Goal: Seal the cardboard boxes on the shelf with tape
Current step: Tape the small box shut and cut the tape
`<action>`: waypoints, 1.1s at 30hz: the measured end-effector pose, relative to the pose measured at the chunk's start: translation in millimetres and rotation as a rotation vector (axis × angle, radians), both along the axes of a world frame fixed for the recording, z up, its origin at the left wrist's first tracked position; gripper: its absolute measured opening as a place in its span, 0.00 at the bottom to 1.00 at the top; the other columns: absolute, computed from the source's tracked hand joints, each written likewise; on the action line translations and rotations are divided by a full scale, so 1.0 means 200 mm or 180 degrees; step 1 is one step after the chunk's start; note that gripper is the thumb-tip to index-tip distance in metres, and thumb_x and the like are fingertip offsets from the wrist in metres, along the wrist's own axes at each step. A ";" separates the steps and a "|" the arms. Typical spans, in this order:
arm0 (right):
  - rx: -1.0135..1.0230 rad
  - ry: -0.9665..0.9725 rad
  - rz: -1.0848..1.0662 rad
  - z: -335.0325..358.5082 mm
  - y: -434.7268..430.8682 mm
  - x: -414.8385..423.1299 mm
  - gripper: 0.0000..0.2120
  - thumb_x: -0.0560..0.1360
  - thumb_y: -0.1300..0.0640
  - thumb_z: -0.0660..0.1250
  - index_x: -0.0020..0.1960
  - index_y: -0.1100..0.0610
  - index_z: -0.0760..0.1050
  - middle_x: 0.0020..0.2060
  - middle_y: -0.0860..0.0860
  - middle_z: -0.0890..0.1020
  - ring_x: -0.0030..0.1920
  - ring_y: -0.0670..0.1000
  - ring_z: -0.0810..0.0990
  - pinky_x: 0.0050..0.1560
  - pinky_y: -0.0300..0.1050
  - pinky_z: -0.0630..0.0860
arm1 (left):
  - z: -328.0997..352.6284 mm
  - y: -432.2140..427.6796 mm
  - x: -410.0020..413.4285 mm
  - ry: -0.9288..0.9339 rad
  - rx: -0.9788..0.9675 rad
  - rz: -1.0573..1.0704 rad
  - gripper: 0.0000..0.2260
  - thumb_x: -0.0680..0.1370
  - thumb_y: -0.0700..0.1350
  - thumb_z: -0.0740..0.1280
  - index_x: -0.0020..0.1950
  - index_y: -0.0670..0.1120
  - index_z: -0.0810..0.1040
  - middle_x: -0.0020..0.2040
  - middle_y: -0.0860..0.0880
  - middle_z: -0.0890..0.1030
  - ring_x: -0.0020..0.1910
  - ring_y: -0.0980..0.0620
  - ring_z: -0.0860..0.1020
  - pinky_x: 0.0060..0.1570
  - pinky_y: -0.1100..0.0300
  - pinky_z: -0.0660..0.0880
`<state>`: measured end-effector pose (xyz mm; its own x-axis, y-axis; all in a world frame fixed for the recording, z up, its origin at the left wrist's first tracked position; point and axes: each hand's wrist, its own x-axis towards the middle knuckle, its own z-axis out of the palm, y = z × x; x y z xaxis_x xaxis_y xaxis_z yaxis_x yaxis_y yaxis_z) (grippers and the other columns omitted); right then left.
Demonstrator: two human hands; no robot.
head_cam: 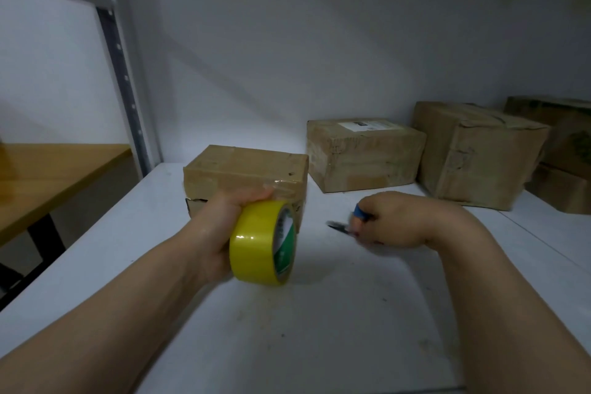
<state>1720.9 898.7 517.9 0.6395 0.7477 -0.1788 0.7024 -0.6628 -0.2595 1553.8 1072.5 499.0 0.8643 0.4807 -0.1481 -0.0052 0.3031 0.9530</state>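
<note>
My left hand (217, 230) grips a yellow roll of tape (262, 241) just in front of the nearest cardboard box (246, 169) on the white shelf (319, 313). Clear tape shines on that box's top front edge. To the right, my right hand (393, 221) holds blue-handled scissors (347, 222), their blurred dark blades pointing left above the shelf. Two more cardboard boxes stand further back: one with a white label (364, 153) and a larger, crumpled one (476, 153).
More boxes (566, 150) are stacked at the far right. A perforated metal upright (120, 57) bounds the shelf at the left, with a wooden table (48, 176) beyond it. The white wall closes the back.
</note>
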 end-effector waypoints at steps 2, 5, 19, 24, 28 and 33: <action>0.0469 0.0698 0.0018 0.01 -0.02 0.00 0.08 0.82 0.52 0.62 0.51 0.54 0.78 0.43 0.49 0.87 0.44 0.47 0.83 0.48 0.43 0.78 | 0.00 0.00 0.00 0.0067 0.0008 0.0010 0.21 0.66 0.48 0.73 0.59 0.49 0.81 0.46 0.42 0.86 0.40 0.41 0.84 0.47 0.48 0.80; 0.1217 0.1487 0.0260 0.02 -0.03 -0.01 0.09 0.84 0.54 0.60 0.52 0.59 0.75 0.40 0.51 0.86 0.39 0.49 0.83 0.38 0.38 0.74 | 0.01 0.00 0.00 0.0138 0.0027 0.0028 0.20 0.66 0.48 0.73 0.57 0.48 0.81 0.44 0.41 0.86 0.42 0.40 0.84 0.50 0.46 0.79; 0.1984 0.1198 -0.0224 -0.05 0.15 -0.09 0.16 0.83 0.48 0.60 0.48 0.54 0.83 0.36 0.46 0.81 0.29 0.36 0.75 0.38 0.37 0.70 | 0.04 -0.03 0.01 0.0250 0.0003 0.0059 0.04 0.74 0.45 0.71 0.47 0.45 0.82 0.41 0.41 0.84 0.42 0.41 0.81 0.53 0.47 0.78; 0.2083 0.1020 -0.0180 -0.06 0.18 -0.13 0.14 0.81 0.47 0.64 0.49 0.54 0.83 0.39 0.47 0.83 0.37 0.42 0.76 0.44 0.41 0.72 | 0.02 -0.01 0.03 0.0145 -0.0049 -0.0006 0.12 0.77 0.45 0.70 0.59 0.43 0.82 0.57 0.35 0.83 0.56 0.34 0.81 0.66 0.38 0.72; 0.2227 0.1121 -0.0271 -0.07 0.20 -0.12 0.13 0.80 0.48 0.67 0.46 0.55 0.84 0.29 0.43 0.80 0.27 0.36 0.73 0.38 0.40 0.67 | 0.00 0.02 0.05 0.0097 -0.0020 -0.0039 0.17 0.76 0.46 0.71 0.63 0.42 0.80 0.61 0.34 0.81 0.63 0.32 0.77 0.67 0.35 0.70; 0.2504 0.1396 -0.0469 -0.08 0.23 -0.12 0.12 0.79 0.53 0.69 0.47 0.62 0.84 0.27 0.44 0.80 0.23 0.35 0.73 0.36 0.39 0.64 | -0.01 0.04 0.07 0.0112 -0.0035 -0.0064 0.24 0.69 0.47 0.75 0.64 0.43 0.80 0.63 0.33 0.79 0.64 0.31 0.77 0.68 0.34 0.68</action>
